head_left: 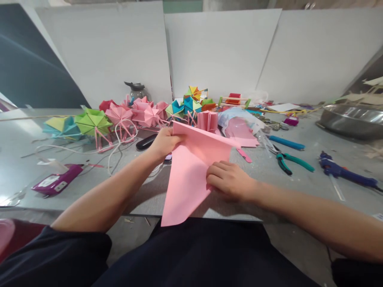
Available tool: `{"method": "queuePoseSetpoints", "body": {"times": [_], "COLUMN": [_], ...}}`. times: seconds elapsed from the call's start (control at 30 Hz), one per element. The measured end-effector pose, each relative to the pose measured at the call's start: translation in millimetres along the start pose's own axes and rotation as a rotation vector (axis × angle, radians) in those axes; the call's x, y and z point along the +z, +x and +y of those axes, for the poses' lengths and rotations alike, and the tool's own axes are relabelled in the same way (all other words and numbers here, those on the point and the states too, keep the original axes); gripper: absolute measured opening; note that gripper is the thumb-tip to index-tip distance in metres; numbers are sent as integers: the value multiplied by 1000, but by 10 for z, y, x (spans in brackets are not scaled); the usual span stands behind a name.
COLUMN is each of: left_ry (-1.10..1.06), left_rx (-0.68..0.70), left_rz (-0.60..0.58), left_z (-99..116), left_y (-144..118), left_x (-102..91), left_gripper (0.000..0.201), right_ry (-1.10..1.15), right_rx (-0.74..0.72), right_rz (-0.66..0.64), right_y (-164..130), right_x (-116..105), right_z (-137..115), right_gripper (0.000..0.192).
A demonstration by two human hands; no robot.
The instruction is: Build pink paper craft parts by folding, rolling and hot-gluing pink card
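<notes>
Fingers of both hands grasp pink paper (191, 167) over grey desk (299, 187); folded paper stars (119, 115) beyond, white wall panels (221, 52) behind.

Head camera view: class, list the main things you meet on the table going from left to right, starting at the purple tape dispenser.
Purple tape dispenser → green paper star → left hand → pink paper sheet → right hand → teal-handled pliers → blue glue gun.
</notes>
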State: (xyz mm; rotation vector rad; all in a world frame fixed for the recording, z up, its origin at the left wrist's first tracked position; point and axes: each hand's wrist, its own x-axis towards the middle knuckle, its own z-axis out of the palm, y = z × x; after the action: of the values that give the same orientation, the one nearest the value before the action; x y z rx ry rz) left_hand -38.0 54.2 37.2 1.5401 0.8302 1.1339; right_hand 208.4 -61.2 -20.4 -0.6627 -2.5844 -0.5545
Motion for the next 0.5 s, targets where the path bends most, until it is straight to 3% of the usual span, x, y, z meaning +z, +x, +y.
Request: {"method": "queuePoseSetpoints", "body": {"times": [0.17,0.5], "left_ry": [-37,-8], "left_rx": [30,148], "left_rz": [15,122], "left_z": [51,118], "left_y": [105,201], "left_x": [-189,-361], "left_gripper": [23,23], "right_ry": [46,14], "right_rx": [-127,-105], "right_rz": [-121,-36], "right_y": [-8,-52], "right_x": [-66,-67], "right_z": [-14,59], "right_gripper": [18,17]}}
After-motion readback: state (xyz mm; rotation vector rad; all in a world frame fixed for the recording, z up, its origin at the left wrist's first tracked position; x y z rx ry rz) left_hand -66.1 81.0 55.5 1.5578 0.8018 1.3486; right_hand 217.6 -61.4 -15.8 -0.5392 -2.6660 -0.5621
